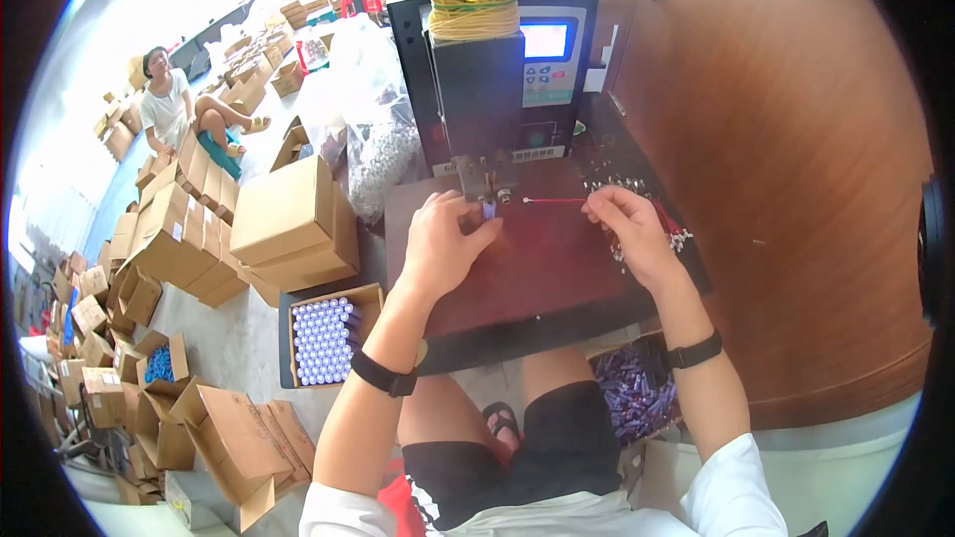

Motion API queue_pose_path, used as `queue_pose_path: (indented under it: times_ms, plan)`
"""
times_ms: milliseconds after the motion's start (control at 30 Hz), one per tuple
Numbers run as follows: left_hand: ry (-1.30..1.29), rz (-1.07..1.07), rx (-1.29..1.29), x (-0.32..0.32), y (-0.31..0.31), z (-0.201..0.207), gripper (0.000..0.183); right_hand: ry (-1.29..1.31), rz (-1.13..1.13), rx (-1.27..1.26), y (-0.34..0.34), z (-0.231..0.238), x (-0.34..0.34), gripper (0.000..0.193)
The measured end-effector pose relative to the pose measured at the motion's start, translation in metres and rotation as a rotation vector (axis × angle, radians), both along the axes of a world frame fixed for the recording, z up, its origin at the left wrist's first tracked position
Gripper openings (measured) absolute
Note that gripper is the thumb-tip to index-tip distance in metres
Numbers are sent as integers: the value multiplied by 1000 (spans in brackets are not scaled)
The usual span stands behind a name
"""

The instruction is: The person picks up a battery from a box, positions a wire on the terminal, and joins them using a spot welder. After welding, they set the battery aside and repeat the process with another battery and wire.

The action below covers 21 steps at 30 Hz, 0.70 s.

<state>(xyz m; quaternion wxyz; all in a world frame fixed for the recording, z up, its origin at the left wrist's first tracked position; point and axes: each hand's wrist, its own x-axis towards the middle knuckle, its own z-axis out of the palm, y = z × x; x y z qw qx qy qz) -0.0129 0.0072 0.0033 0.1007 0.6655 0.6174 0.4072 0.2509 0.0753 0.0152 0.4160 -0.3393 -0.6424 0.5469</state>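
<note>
My left hand point(445, 242) is closed around a small purple cylindrical battery cell point(488, 211), which sits at the electrodes point(487, 179) of a black spot welder point(477, 89). Its fingers hide most of the cell. Off to the right, my right hand point(634, 235) pinches the end of a thin red wire point(557, 201). The wire runs out to the left toward the cell, and its pale tip stays apart from it. Beside and under my right hand lies a bunch of red wires with silvery ends point(676, 236).
An open box of upright cells point(323, 341) stands left of the dark work surface point(537, 283). Below on the right is a box of loose purple cells point(634, 393). Cardboard cartons point(288, 219) fill the left floor, where a person point(169, 99) sits. A wooden door point(796, 189) borders the right.
</note>
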Motion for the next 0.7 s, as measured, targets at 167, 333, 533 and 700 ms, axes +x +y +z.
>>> queue_pose_path:
  times_ms: [167, 333, 533, 700]
  plan:
    - [17, -4, 22, 1, 1, -1, 29, 14, 4, 7, 2, -1, 1, 19]
    - [25, -7, 30, 2, -3, 2, 28, 72, 2, -19, 0, -6, 7, 19]
    - [3, -19, 23, 3, -3, 3, 27, 35, -3, -9, 0, -2, 1, 20]
    - [23, -22, 13, 3, -1, 3, 27, 20, 11, -12, 2, -1, 3, 21]
